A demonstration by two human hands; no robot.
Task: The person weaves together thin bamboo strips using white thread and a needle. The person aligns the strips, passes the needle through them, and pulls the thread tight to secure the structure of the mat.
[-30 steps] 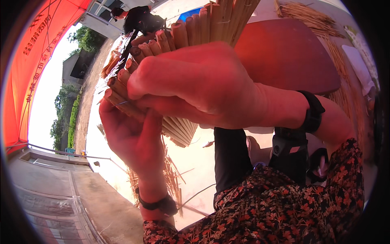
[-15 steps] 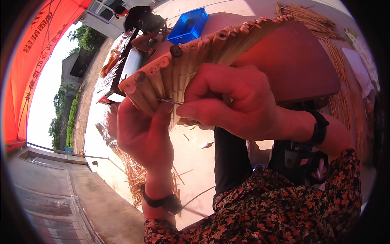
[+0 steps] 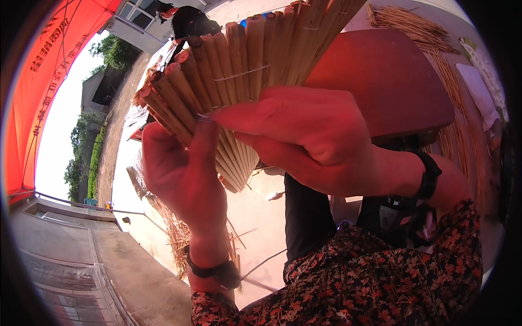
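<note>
A row of tan reed stalks (image 3: 239,62), bound side by side with pale thread, fans out in front of me; their cut ends point up and away. My left hand (image 3: 182,168) is closed around the left end of this row, its thumb lying on the near face. Beside that thumb, my right hand (image 3: 310,138) pinches at a thin strand (image 3: 204,117), whose kind, thread or needle, I cannot make out. A line of white stitching (image 3: 242,73) crosses the stalks farther up. My right fingertips are partly hidden.
A brown stool-like board (image 3: 386,81) stands right of the reeds. Loose stalks (image 3: 416,27) lie at the far right, and more straw (image 3: 176,233) is on the ground at left. Another person (image 3: 193,23) sits at the back, with a blue crate (image 3: 243,23) mostly hidden.
The reed row has tilted, so more of its face and stitching shows, and its top rises over the blue crate. My right hand has moved slightly left, closer to my left thumb.
</note>
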